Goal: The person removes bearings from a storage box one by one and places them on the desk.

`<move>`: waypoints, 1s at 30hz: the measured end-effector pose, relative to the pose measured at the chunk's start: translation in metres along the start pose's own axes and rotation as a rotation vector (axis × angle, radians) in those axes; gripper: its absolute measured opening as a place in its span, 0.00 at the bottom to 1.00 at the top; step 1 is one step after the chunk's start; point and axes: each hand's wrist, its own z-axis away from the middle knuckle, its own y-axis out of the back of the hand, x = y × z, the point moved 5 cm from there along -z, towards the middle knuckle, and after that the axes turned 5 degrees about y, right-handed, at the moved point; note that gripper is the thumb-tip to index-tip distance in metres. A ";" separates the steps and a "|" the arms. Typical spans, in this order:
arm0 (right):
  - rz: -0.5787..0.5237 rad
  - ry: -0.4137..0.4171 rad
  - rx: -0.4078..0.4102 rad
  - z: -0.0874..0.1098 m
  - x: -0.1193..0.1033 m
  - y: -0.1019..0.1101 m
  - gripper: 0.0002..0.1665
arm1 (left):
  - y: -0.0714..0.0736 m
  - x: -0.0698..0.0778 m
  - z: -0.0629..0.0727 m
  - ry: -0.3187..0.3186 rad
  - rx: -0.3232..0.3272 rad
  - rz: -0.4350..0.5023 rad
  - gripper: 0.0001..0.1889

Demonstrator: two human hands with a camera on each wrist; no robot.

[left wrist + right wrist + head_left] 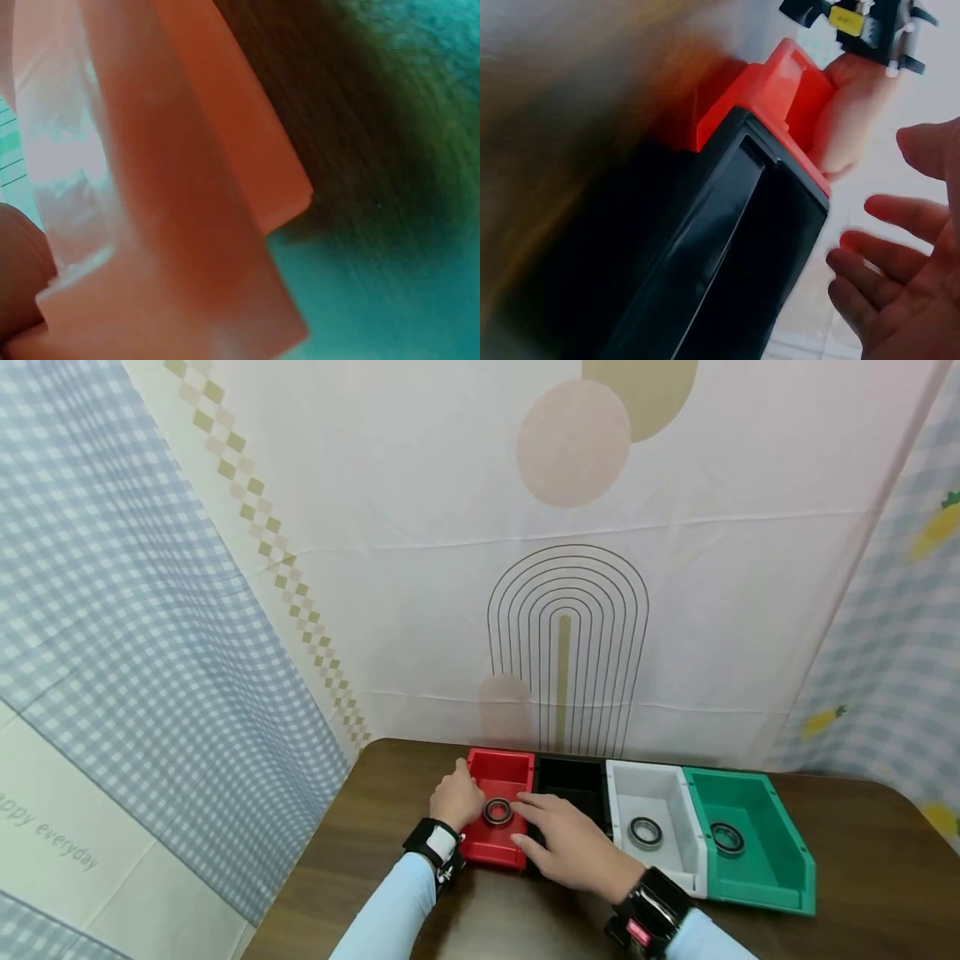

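Note:
In the head view my left hand (457, 797) grips the left wall of a red bin (491, 853). The left wrist view shows that red wall (187, 187) close up, with part of a finger (22, 270) at its side. A ball bearing (498, 812) lies inside this bin, between the two hands. Over the border of the red bin and a black bin (572, 777) hovers my right hand (566, 843), fingers spread and holding nothing. The right wrist view shows these fingers (889, 255) apart from the black bin. The hand hides part of the black bin's inside.
To the right, a white bin (693, 860) and a green bin (780, 868) continue the row, each with a bearing, (645, 832) in the white one. The wooden table (345, 860) ends at a printed cloth backdrop (420, 635).

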 end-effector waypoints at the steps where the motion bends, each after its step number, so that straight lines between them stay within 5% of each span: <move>1: 0.007 0.017 -0.008 -0.007 0.000 -0.002 0.27 | 0.000 0.001 0.000 0.000 -0.004 -0.004 0.21; 7: 0.099 0.090 -0.037 -0.039 0.001 -0.020 0.20 | -0.001 0.007 0.001 0.004 -0.027 -0.005 0.23; 19: 0.300 0.079 -0.110 -0.061 -0.006 -0.049 0.29 | 0.001 -0.003 0.000 0.017 0.023 0.002 0.17; 30: 0.360 0.031 -0.153 -0.075 0.003 -0.063 0.02 | 0.001 -0.002 0.000 0.018 -0.023 0.002 0.19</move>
